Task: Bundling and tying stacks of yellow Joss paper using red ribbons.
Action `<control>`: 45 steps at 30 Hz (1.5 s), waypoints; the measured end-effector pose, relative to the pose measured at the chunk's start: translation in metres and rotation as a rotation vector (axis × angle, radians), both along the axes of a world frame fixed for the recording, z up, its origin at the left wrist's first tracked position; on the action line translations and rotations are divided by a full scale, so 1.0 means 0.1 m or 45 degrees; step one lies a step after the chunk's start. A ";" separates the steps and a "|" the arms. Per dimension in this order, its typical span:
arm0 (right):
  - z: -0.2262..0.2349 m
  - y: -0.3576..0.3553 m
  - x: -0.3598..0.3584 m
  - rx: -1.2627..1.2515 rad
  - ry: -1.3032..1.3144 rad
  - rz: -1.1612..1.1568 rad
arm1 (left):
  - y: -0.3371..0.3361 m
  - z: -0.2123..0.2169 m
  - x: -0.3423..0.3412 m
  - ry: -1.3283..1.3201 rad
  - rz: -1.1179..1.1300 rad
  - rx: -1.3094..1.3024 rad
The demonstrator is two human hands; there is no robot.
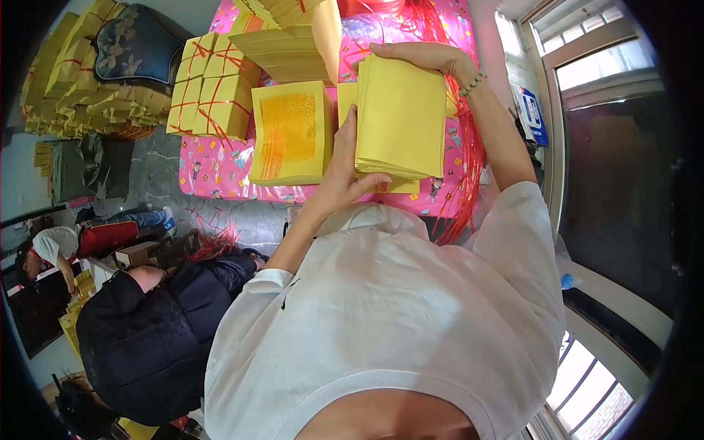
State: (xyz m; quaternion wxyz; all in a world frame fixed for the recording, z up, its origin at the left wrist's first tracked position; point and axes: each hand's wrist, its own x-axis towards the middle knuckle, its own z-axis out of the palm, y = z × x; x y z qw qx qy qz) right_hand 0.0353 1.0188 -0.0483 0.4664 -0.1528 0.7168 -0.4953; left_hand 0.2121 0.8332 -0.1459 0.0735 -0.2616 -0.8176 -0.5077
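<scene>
A thick stack of yellow paper sheets (400, 117) stands between my two hands over the pink table, its lower edges slightly uneven. My left hand (343, 167) holds its left side, fingers up along the edge and thumb spread out at the near corner. Across the far edge lies my right hand (422, 56), its fingers pressed along the top; a green bead bracelet is on that wrist. Left of my left hand sits another stack of yellow paper (290, 136) with an orange printed square on top. More yellow paper shows partly beneath the held stack.
Yellow bundles tied with red string (213, 88) stand on the table's left side. Red plastic strands (469, 161) hang over its right side. Tall yellow paper piles (286, 51) rise at the back. Two people work at lower left, one in black clothing (158, 330). A window (609, 88) is right.
</scene>
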 end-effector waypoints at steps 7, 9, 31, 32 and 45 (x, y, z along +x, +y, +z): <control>-0.15 -0.01 -0.07 0.086 0.097 0.068 | -0.01 -0.06 0.00 -0.066 0.004 0.003; -0.13 -0.01 -0.07 0.075 0.104 0.077 | -0.01 -0.05 0.00 -0.079 0.005 0.010; -0.29 0.15 -0.15 -0.068 0.804 0.041 | -0.10 0.38 -0.22 0.232 -0.076 0.098; -0.27 0.24 -0.17 -0.208 0.828 -0.015 | -0.14 0.37 -0.25 0.187 -0.100 0.159; -1.20 0.15 1.43 -0.986 0.275 -1.252 | 0.13 -0.48 -0.57 -1.047 -0.030 1.091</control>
